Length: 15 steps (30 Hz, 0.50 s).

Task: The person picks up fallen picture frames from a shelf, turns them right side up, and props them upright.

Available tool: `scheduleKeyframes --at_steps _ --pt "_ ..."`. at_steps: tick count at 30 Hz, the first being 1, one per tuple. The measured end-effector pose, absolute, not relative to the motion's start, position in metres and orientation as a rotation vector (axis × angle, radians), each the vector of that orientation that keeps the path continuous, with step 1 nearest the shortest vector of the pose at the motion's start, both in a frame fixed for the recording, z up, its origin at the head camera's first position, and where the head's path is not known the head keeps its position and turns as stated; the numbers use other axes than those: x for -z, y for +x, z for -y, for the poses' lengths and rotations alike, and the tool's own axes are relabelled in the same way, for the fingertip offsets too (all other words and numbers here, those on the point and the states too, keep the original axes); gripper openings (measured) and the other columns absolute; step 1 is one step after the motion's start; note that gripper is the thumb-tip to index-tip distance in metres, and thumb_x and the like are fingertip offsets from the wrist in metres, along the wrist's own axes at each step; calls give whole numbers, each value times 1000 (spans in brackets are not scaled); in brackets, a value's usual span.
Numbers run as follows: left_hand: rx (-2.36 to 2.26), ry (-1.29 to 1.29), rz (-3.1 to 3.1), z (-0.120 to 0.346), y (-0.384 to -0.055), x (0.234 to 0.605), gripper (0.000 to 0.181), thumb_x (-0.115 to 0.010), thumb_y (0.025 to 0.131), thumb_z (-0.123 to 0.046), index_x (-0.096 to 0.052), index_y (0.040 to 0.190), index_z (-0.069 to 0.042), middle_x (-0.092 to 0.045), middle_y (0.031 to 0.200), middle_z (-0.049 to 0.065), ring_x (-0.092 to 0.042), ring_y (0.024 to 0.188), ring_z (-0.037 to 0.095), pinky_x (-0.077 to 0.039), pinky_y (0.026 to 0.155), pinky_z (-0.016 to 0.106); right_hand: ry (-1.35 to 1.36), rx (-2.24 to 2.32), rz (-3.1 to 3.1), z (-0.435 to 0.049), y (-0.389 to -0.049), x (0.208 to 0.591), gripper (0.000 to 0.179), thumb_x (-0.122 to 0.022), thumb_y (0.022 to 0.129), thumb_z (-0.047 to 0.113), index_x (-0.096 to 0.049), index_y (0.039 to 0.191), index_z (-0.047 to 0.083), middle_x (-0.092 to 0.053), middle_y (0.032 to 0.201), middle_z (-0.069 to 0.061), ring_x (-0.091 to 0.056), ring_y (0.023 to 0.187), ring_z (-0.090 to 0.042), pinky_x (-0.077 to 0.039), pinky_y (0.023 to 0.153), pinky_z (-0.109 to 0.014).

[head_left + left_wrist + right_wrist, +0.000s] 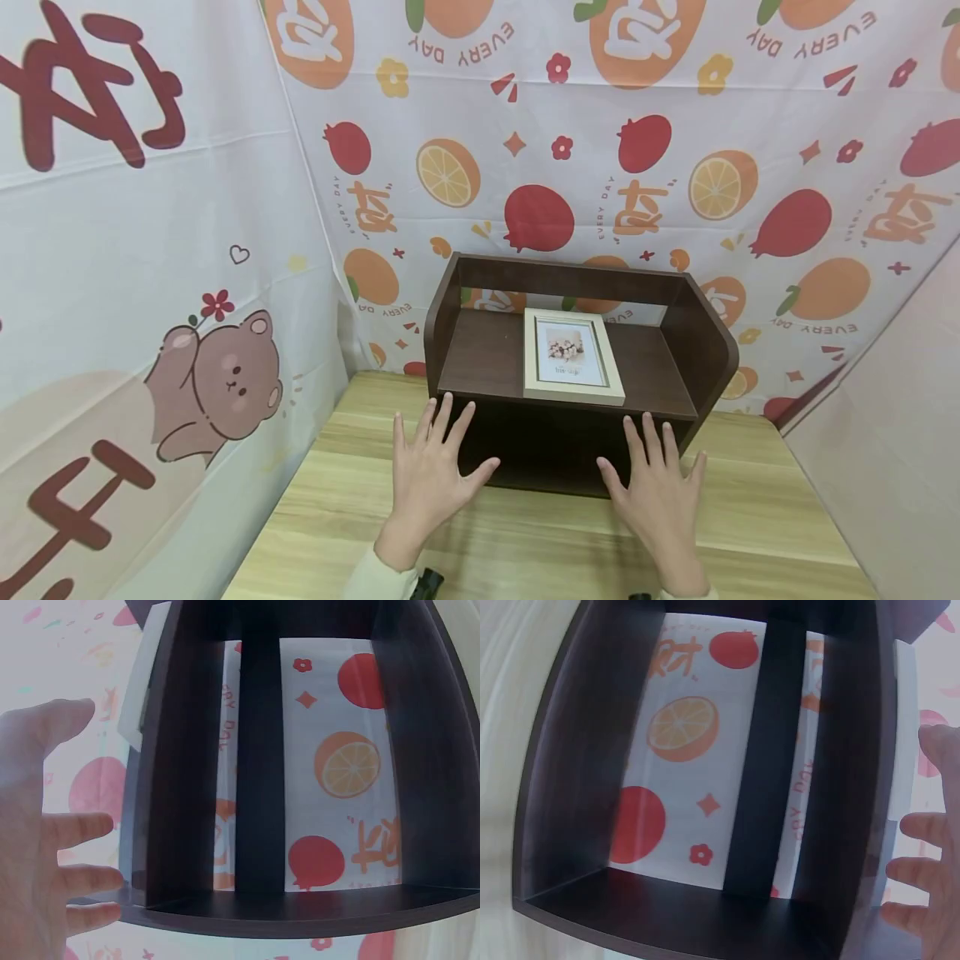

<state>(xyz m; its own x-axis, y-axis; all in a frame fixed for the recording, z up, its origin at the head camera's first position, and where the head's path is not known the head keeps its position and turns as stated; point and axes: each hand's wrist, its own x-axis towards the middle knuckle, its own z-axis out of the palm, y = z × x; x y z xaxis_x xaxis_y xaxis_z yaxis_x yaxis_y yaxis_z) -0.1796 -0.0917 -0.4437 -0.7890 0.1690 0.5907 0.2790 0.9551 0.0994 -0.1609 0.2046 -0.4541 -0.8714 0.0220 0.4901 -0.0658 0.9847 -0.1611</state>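
Observation:
A dark brown two-level desktop shelf [480, 354] stands on the table, its lower compartment facing me. On its upper board lies a cream picture frame [573, 354] with a flower print, its near edge at the board's front. My left hand [429, 479], fingers straight and spread, is before the shelf's left front. The right hand [662, 492] is spread likewise at the right front. Neither holds anything. Both wrist views look into the lower compartment, with the left hand [52, 840] and right hand [937, 855] alongside the upper board's front edge.
The light wood-grain table [540, 542] bears the shelf near its back. Behind hangs a white cloth [480, 108] printed with fruit, visible through the shelf's open back. Another cloth with a bear [232, 379] hangs at left, and a pale panel [892, 433] borders the right.

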Motion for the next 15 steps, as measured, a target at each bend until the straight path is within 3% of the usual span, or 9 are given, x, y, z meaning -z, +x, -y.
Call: scheduleKeyframes --at_steps 7,15 --pt "303 -358 2462 88 -186 428 79 -36 84 -79 -51 141 -27 -49 145 12 -45 136 32 -16 113 64 67 -225 2527 -207 -165 440 68 -58 89 55 -47 143 15 -45 148 -16 -38 136 -40 -19 104 -73" --pt "496 -455 2497 74 -201 405 72 -54 85 -67 -50 142 -24 -47 147 13 -44 137 30 -21 112 64 112 -264 2464 -208 -179 420 68 -60 90 49 -44 144 10 -45 146 -19 -44 131 -41 -29 102 -68"
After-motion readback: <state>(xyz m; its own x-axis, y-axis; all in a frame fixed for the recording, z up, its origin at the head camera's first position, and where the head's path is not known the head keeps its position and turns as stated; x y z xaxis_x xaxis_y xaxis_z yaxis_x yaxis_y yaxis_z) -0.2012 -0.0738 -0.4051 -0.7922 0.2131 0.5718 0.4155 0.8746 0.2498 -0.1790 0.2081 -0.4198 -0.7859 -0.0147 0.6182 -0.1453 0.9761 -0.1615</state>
